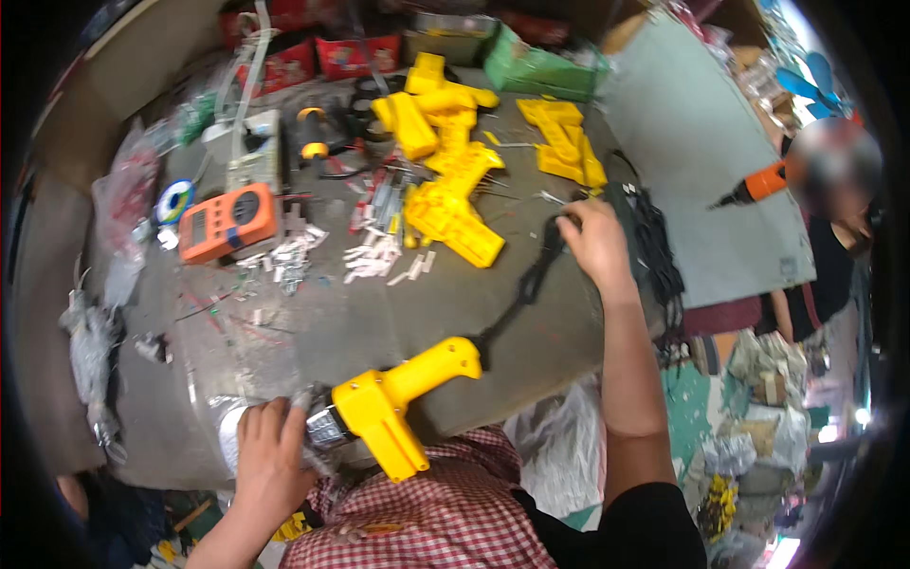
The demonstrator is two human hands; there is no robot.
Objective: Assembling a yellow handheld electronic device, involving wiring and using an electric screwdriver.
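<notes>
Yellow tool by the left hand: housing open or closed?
Looks closed: the yellow tool is covered along its whole visible side, no innards showing; its underside is hidden.

The power tool (379,403) sits at the near edge of the table (559,327), right of the left hand (270,450); from its handle the cord (536,280) runs away and rightward to the right hand (597,242). Behind, mid-table, lies the heap of housings (455,223), with small pieces (374,256) on its left and the multimeter (227,225) farther left. Coiled cables (654,237) lie right of the right hand, beside the panel (701,180); boxes (358,57) stand along the back
</notes>
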